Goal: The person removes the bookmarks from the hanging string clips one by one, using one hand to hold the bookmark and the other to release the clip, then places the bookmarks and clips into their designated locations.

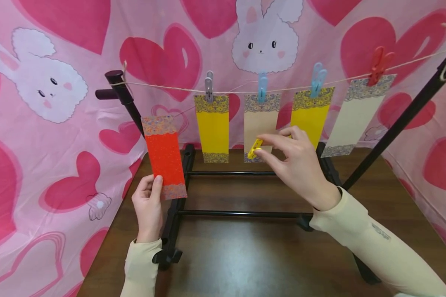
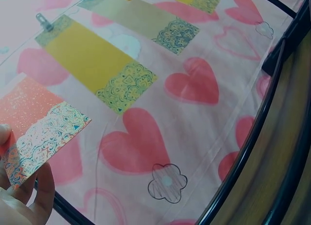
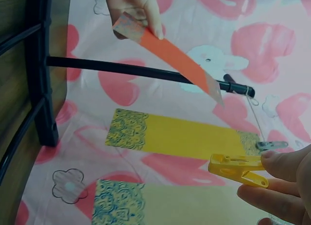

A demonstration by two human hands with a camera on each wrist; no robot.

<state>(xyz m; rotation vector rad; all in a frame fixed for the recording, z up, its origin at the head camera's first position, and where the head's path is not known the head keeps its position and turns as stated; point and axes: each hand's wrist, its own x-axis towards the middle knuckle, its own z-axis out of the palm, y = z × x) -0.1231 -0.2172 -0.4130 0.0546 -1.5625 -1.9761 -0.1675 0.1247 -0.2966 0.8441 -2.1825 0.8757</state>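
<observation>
In the head view my left hand (image 1: 148, 206) pinches a red paper card (image 1: 165, 159) with patterned ends by its lower left edge, thumb in front. The card stands nearly upright, below the string's left end and apart from it. Between thumb and fingers my right hand (image 1: 301, 165) pinches a yellow clothespin (image 1: 255, 149), in front of the beige card (image 1: 262, 123). The right wrist view shows this clothespin (image 3: 238, 169) side on, nothing in its jaws. In the left wrist view the red card's patterned end (image 2: 43, 137) rests against my fingers.
A string (image 1: 163, 86) runs between black posts of a rack (image 1: 397, 119). From it hang a yellow card (image 1: 212, 128) on a grey clothespin (image 1: 209, 86), another yellow card (image 1: 312, 115) and a white card (image 1: 357, 113). The rack stands on a brown table (image 1: 245, 251) before a pink cloth.
</observation>
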